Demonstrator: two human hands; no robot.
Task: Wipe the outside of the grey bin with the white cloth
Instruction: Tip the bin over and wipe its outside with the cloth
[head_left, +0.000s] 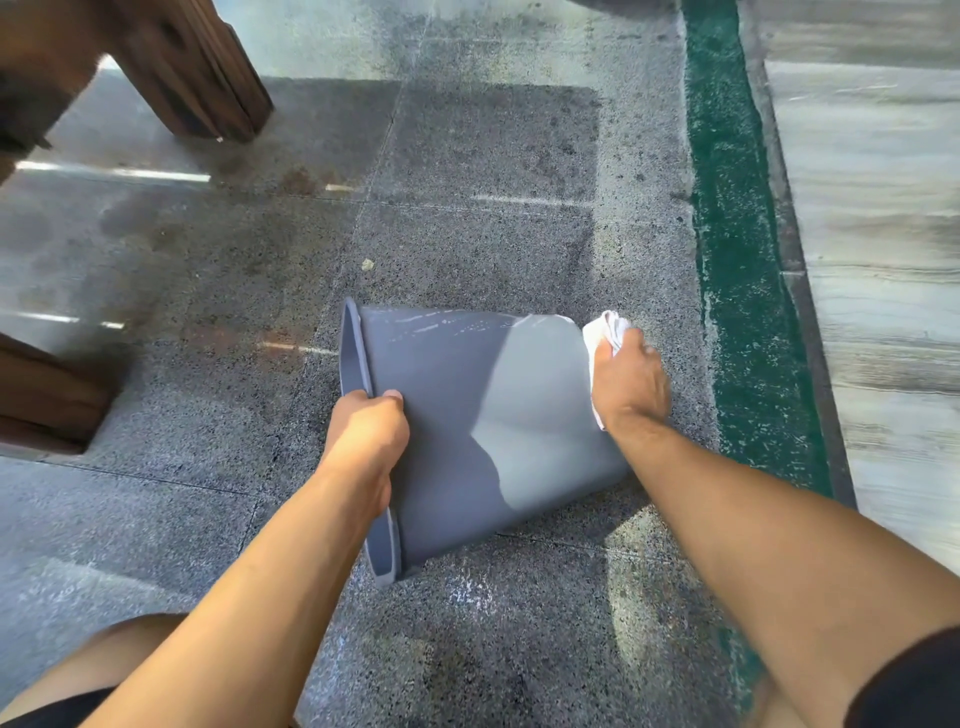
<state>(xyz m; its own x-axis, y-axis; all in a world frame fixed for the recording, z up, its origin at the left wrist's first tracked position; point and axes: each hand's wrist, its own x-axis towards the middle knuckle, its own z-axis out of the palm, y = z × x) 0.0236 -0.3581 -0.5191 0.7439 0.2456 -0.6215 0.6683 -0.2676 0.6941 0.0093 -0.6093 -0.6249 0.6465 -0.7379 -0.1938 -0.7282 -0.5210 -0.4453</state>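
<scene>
The grey bin (467, 415) lies tipped on its side on the speckled stone floor, its open rim to the left and its base to the right. My left hand (371, 436) grips the rim on the near side, fingers curled over the edge. My right hand (628, 384) presses the crumpled white cloth (605, 332) against the bin's base end. Most of the cloth is hidden under that hand. Sunlight falls on the right half of the bin's wall, and faint streaks mark its upper side.
Dark wooden furniture legs (202, 78) stand at the far left, with another wooden piece (47, 395) at the left edge. A green painted strip (737, 260) runs along the right, with a pale wooden deck (883, 260) beyond it. My knees are at the bottom.
</scene>
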